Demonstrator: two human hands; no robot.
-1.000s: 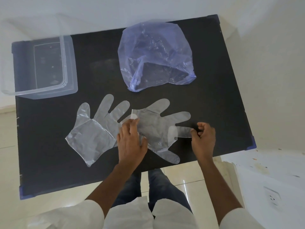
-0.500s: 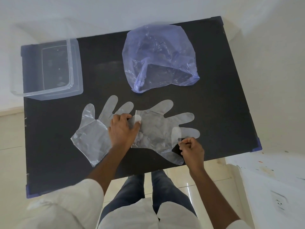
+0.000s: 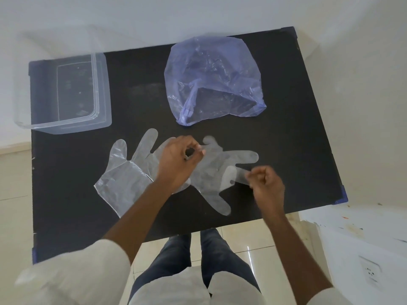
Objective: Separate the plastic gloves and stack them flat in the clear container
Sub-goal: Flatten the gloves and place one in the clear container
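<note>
Black table (image 3: pixel 286 106): purple bag (image 3: pixel 211 78) behind, both hands (image 3: pixel 178 164) pinching the right glove (image 3: pixel 220 170); container (image 3: pixel 63 93) far-left.

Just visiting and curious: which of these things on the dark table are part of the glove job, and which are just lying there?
Part of the job:
right-side glove, pinched by left hand and right hand
left-side glove
clear container, nothing visible inside

Lying about:
bluish plastic bag
</note>
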